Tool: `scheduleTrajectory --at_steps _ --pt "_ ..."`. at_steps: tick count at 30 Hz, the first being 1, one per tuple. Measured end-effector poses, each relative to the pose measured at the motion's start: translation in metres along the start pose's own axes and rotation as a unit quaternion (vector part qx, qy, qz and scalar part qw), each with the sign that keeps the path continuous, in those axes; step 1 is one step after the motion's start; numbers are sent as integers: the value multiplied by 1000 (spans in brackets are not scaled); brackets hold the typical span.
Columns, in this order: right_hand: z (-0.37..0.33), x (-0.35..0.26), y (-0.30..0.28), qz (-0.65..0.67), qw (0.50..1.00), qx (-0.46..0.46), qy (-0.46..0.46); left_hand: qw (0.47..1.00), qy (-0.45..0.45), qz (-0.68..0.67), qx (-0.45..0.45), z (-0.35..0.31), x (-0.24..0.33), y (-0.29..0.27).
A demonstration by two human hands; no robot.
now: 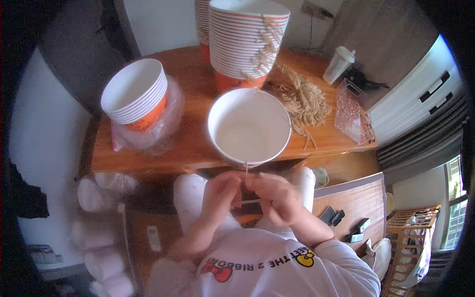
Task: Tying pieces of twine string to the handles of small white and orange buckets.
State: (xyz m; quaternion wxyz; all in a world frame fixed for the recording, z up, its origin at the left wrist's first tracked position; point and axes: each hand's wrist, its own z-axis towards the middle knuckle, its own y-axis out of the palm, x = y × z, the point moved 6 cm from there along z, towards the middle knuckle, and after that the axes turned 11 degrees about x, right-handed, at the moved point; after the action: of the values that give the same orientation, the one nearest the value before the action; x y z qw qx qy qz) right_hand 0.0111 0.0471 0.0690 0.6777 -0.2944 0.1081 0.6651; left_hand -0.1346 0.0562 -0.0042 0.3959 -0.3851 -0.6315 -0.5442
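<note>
A white paper bucket [249,129] stands mouth up at the near edge of the wooden table, its inside facing me. A thin string [247,170] comes off its near rim and runs down between my hands. My left hand [222,192] is closed, fingertips pinched at the string just below the rim. From the other side my right hand [275,193] is closed on the string too, its fingers slightly blurred. The string's end is hidden behind my fingers. Right of the bucket lies a heap of tan twisted cords [302,96].
Behind the bucket rises a tall stack of white-and-orange paper buckets [242,44], cords hanging over its side. A shorter stack [136,94] in clear plastic stands at left. A lidded cup [339,64] and a clear tray [349,116] are at right on the table [193,143].
</note>
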Motion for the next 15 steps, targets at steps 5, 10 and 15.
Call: scheduleTrajectory --at_steps 5,10,15 --pt "-6 7 2 30 998 6 50 997 -57 -49 20 11 -9 -4" --pt "-2 16 10 -210 975 8 67 988 125 78 49 18 1 -18" --pt "-5 26 20 -222 965 -21 135 971 210 103 57 16 17 -12"
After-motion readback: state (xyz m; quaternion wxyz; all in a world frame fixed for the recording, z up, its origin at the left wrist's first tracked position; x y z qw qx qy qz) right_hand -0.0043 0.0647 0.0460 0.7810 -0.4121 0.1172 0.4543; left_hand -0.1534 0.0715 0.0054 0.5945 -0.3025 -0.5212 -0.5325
